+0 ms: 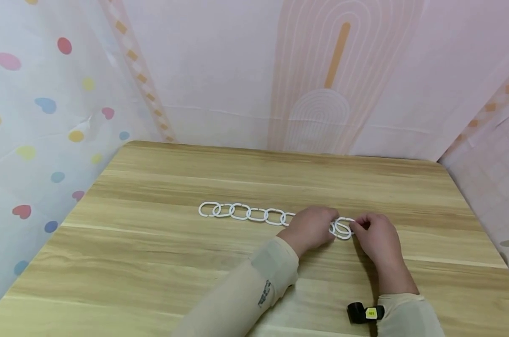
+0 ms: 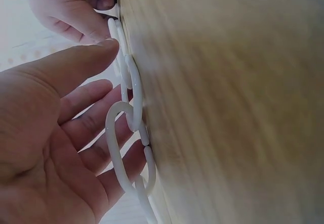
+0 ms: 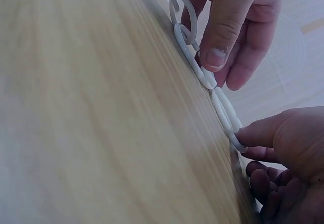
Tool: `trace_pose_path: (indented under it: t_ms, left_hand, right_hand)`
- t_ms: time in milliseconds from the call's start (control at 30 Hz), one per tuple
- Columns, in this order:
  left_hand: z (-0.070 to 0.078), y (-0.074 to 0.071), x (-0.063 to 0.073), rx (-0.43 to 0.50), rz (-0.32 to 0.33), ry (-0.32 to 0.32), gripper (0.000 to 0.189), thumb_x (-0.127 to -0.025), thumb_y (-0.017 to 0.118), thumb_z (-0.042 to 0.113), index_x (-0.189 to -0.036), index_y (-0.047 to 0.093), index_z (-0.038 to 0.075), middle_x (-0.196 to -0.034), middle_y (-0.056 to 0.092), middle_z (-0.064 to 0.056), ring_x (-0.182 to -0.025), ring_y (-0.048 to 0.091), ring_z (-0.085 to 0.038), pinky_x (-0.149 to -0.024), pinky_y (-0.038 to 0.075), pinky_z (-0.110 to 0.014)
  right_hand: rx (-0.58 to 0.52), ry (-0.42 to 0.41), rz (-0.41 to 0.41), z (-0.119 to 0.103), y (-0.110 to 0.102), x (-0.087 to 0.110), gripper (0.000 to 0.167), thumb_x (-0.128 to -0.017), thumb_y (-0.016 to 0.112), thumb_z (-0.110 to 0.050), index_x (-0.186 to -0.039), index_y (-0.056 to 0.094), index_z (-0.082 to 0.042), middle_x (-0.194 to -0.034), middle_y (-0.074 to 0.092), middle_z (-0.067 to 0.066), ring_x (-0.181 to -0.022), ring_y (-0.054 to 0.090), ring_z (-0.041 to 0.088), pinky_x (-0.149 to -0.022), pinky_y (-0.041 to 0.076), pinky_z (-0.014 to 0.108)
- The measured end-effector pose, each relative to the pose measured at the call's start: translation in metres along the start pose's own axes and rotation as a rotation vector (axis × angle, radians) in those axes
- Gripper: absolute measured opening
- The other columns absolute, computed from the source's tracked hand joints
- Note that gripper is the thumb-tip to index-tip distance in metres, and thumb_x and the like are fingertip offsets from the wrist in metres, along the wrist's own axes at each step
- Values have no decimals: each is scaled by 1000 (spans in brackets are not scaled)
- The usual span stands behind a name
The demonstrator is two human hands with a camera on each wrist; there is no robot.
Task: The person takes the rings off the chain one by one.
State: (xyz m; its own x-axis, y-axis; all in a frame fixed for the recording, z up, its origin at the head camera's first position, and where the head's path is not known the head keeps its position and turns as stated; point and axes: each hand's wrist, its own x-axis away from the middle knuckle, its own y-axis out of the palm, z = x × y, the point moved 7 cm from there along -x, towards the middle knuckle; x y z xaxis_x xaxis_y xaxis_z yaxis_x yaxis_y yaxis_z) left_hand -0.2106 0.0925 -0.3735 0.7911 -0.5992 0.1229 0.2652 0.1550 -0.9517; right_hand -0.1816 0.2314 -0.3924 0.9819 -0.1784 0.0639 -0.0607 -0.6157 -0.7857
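Note:
A chain of white plastic oval links (image 1: 240, 211) lies across the wooden table, each link with a small gap in its side. My left hand (image 1: 311, 227) is over its right part and hides some links. In the left wrist view, the left thumb is on the near side of the links (image 2: 134, 92), with the fingers behind them. My right hand (image 1: 376, 234) pinches the end link (image 3: 225, 115) between thumb and index finger. At that end, two links (image 1: 343, 229) overlap between the hands, close to the tabletop.
The wooden table (image 1: 153, 262) reaches a pale pink patterned backdrop (image 1: 220, 70) behind it. On the left hangs a sheet with coloured dots and hearts (image 1: 47, 140). A black wrist device with a yellow label (image 1: 364, 312) sits at the right sleeve.

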Motion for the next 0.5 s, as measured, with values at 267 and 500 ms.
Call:
trace_pose_path:
  t_ms: [267,500]
  left_hand:
    - [-4,0,-2,25,17,-20,34,-89,78,30,-121,68,22,-106,69,11,-99,62,-9,-86,50,-26]
    - [-2,0,-5,9,18,-22,25,-88,78,31,-110,68,23,-93,64,12,-88,59,-9,-76,50,-27]
  right_hand:
    - [15,-1,6,0,0,0,24,-96,66,-21,-98,69,2,-98,65,18,-91,59,34,-78,46,48]
    - [15,-23,19,-1,-3,-1,23,-96,66,-21,-97,70,2,-94,66,16,-88,59,33,-77,45,45]
